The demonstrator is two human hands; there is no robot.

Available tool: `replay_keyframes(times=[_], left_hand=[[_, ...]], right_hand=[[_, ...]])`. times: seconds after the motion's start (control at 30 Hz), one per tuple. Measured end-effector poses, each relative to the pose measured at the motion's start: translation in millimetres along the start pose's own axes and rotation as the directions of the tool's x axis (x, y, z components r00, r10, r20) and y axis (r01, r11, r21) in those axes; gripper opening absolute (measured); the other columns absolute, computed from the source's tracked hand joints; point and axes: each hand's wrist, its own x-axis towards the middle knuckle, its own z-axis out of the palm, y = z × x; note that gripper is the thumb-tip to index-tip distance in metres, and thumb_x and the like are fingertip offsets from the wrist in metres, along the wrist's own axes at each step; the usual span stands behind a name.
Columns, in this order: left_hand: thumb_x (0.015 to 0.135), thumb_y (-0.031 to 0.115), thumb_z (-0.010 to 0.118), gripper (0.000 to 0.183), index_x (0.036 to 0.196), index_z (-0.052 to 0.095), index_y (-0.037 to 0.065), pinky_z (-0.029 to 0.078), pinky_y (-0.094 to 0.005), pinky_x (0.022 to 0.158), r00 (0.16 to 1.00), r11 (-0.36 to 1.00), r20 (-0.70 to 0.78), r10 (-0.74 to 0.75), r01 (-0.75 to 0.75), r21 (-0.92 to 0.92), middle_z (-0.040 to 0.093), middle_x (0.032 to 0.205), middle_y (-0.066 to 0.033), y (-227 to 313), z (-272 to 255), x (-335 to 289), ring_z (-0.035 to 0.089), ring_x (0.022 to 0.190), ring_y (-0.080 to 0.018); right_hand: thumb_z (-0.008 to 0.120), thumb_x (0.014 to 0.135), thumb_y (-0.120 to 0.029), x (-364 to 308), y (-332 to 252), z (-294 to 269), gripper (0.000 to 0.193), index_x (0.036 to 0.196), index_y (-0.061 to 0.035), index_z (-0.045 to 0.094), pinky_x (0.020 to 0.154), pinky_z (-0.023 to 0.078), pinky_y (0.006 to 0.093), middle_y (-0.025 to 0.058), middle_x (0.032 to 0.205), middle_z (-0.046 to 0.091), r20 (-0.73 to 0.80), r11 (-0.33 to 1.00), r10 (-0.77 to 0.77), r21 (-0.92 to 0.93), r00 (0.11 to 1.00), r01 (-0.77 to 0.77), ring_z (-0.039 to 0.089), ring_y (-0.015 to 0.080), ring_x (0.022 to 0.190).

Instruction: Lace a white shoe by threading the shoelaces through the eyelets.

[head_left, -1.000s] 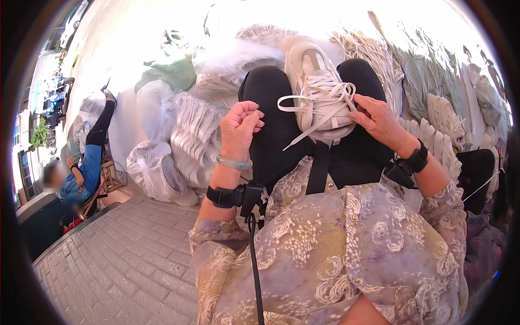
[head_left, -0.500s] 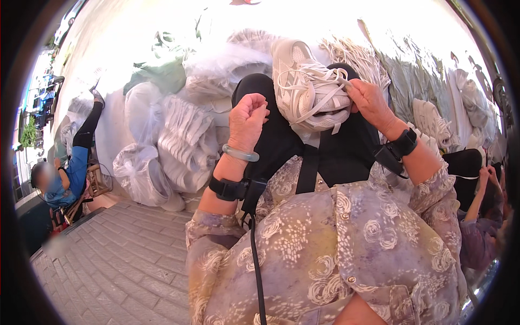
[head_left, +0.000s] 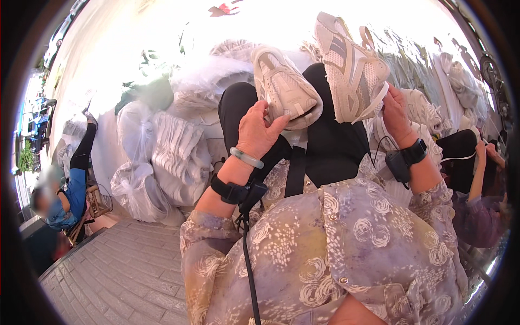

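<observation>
Two beige-and-white mesh sneaker uppers are over my black-trousered lap. The left sneaker upper [head_left: 287, 89] lies toe toward me across my left thigh, a dark opening showing at its near end. My left hand [head_left: 257, 127] grips that end at its side, thumb and fingers parted around the edge. Beside it, the right sneaker upper [head_left: 349, 73] is raised and tilted, side panel showing and a loop standing at its top. At its lower right corner, my right hand [head_left: 396, 114] is closed on a white edge strip; the fingertips are partly hidden.
Clear plastic bags [head_left: 138, 187] and stacked white pieces [head_left: 181, 146] lie on my left. Behind my knees is a plastic-wrapped bundle [head_left: 211, 76]. More white shoe parts [head_left: 422, 111] sit to my right. Other people sit at far left and far right.
One laced bundle showed between my hands before; now two uppers are apart. The right one has risen and swung right. My left hand has moved onto the left one.
</observation>
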Motion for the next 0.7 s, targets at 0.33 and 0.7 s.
replay_keyframes(times=[0.33, 0.7], left_hand=[[0.087, 0.027, 0.056, 0.028, 0.089, 0.051, 0.0, 0.046, -0.0387, 0.057, 0.993, 0.96, 0.064, 0.101, -0.114, 0.256, 0.057, 0.068, -0.0155, 6.9, -7.1, 3.9, 0.058, 0.061, -0.0328], [0.082, 0.016, 0.048, 0.016, 0.073, 0.048, 0.003, 0.046, -0.0453, 0.055, 0.971, 0.724, 0.052, 0.234, -0.21, 0.657, 0.054, 0.059, -0.0201, 51.1, -21.2, 1.1, 0.057, 0.059, -0.0381]], right_hand=[[0.048, 0.092, -0.024, -4.5, 3.5, -29.2, 0.027, 0.1, -0.0028, 0.062, 0.053, 0.048, 0.0202, -0.0033, 0.074, 0.057, -0.04, 0.988, 0.046, 0.151, 0.998, -0.04, 0.05, 0.0032, 0.06], [0.047, 0.092, -0.02, -0.4, 18.7, -16.7, 0.025, 0.1, -0.0012, 0.061, 0.053, 0.047, 0.0211, 0.0004, 0.078, 0.06, 0.062, 0.94, 0.091, 0.325, 0.994, -0.106, 0.056, 0.0058, 0.061]])
